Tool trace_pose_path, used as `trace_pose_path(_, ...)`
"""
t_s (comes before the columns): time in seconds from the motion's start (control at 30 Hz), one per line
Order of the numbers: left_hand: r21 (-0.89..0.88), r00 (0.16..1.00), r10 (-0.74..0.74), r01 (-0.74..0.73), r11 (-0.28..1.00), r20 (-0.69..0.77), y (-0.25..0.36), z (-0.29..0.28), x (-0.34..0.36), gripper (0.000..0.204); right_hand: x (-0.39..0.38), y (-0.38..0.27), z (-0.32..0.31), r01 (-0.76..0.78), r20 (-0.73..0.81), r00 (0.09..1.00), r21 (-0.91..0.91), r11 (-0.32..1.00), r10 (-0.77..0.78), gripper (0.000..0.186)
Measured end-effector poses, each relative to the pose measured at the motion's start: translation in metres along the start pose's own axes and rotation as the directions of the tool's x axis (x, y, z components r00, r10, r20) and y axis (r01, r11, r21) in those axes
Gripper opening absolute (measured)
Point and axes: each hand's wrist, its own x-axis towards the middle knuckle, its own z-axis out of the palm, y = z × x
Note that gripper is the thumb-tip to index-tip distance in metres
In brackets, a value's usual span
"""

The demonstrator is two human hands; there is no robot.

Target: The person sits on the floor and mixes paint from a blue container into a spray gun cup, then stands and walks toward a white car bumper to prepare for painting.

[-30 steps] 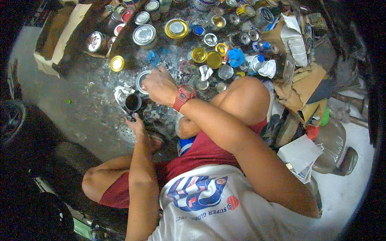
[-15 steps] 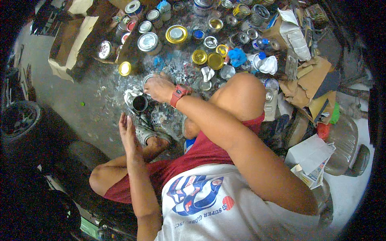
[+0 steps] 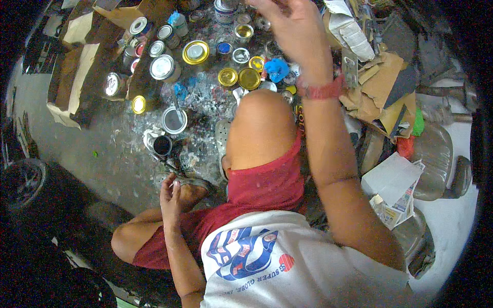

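Observation:
My left hand point(image 3: 170, 196) is low beside my sandalled foot, fingers loosely bent and apart, with nothing visible between them. Just above it a cup of dark liquid point(image 3: 162, 145) stands beside crumpled white paper point(image 3: 151, 138). Farther up, an uncovered grey can point(image 3: 174, 123) holds a thin stick or handle point(image 3: 177, 112). My right hand point(image 3: 280, 20) is raised at the top centre, over several tins and jars point(image 3: 244, 32); it is blurred and its fingertips reach the frame's edge, so what it holds, if anything, is unclear.
Lidded tins point(image 3: 195, 52) cover the paint-stained floor point(image 3: 118, 154). An open cardboard box point(image 3: 77, 82) lies upper left, torn cardboard point(image 3: 385, 87) and papers point(image 3: 390, 185) on the right, blue crumpled plastic point(image 3: 276, 70) near my raised knee point(image 3: 259, 128). A wheel point(image 3: 25, 182) is far left.
My right hand has left the grey can and swung up and right, uncovering the can and stick. My left hand has drawn down from the cup. The knee appears more upright.

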Motion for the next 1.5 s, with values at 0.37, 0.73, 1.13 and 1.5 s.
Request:
trace_pose_path(0.37, 0.139, 1.0, 0.016, -0.018, 0.99, 0.016, -0.016, -0.015, 0.004, 0.042, -0.176, 0.349, -0.043, -0.062, 0.319, 0.591, -0.898, 0.435, 0.741, 0.035)
trace_pose_path(0.73, 0.11, 0.999, 0.038, -0.039, 0.993, 0.015, -0.011, -0.009, -0.002, 0.044, -0.114, 0.243, -0.087, -0.829, 0.078, 0.545, -0.099, 0.551, 0.835, 0.035)
trace_pose_path(1.13, 0.301, 0.573, 0.792, -0.733, 0.61, -0.211, 0.177, 0.031, -0.007, 0.06, -0.034, -0.034, 0.046, -0.35, 0.738, 0.657, 0.117, 0.929, 0.155, 0.032)
trace_pose_path(1.5, 0.064, 0.77, 0.412, -0.439, 0.896, -0.487, 0.131, -0.01, -0.003, 0.034, -0.152, -0.071, 0.143, -0.336, 0.693, 0.711, 0.188, 0.923, 0.118, 0.052)
